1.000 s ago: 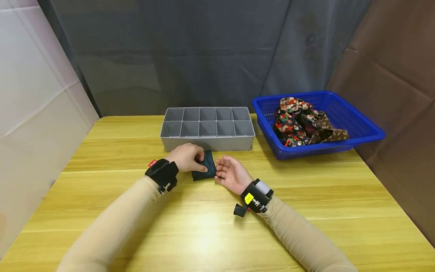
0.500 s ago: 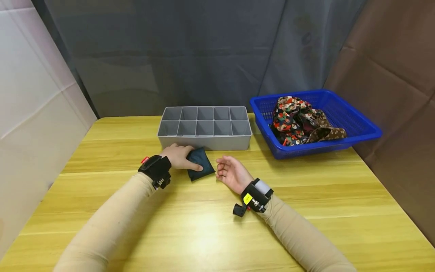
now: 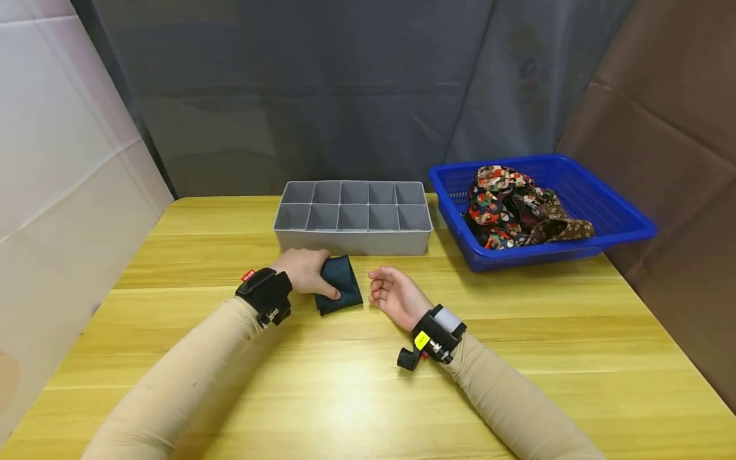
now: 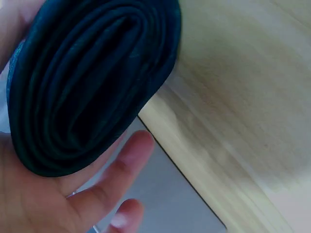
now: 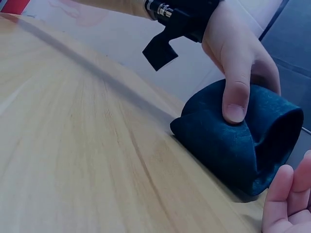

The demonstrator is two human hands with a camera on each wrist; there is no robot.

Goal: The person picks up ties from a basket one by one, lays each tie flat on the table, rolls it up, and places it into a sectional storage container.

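A yellow tabletop [image 3: 517, 358] of glossy wood-grain planks is carrying everything. Near its far right corner a blue basket [image 3: 621, 220] of perforated plastic is sitting, with a heap of soft fabric [image 3: 517, 207] printed in red, green and brown lying inside. Along the far edge, just left of the basket, a grey plastic organiser [image 3: 353, 241] is standing, rectangular, divided into two rows of five square cells.

Just in front of the organiser's near wall, a dark teal cloth [image 3: 339, 283] is lying on the tabletop, rolled into a thick, soft bundle; the left wrist view is showing its coiled layers end-on. The left hand [image 3: 305, 269] is gripping this roll, fingers curled over its top and thumb pressing into its near side, denting the fabric, palm down and forearm angling in from the near left. The right hand [image 3: 397, 295] is resting just right of the cloth, apart from it, palm turned up and fingers loosely curled, holding nothing.

Both arms are wearing beige sleeves and black wrist straps; the left strap is bearing a small red tag, the right a yellow sticker, both too small to read.
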